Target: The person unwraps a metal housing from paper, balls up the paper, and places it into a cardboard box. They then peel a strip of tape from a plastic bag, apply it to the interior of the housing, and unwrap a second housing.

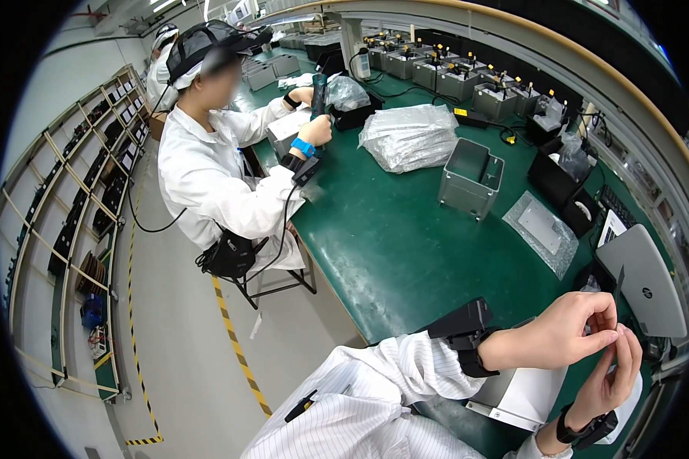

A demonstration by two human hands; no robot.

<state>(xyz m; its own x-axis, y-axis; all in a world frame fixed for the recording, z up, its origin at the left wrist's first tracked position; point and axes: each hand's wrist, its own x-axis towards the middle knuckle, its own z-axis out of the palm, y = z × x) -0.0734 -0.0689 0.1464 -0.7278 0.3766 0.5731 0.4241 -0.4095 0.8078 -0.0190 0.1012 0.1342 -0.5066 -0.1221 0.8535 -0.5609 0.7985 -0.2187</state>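
Note:
My left hand (563, 333) and my right hand (612, 382) meet at the lower right, thumbs and fingertips pinched together. Whatever is between the fingertips is too small to make out. A thin dark strip (619, 281) rises just above the fingers, in front of the laptop; whether a hand holds it I cannot tell. Below my wrists lies a silver-white metal housing (524, 390) with a flanged edge, partly covered by my left hand and sleeve. Black devices are strapped to both wrists.
A grey metal box with an open top (471, 180) stands on the green table (375, 237). Nearby lie a bubble-wrap bag (543, 232), stacked plastic bags (409, 136), black bins (559, 180) and a laptop (647, 283). At left, a co-worker (222, 168) holds a power screwdriver (319, 96).

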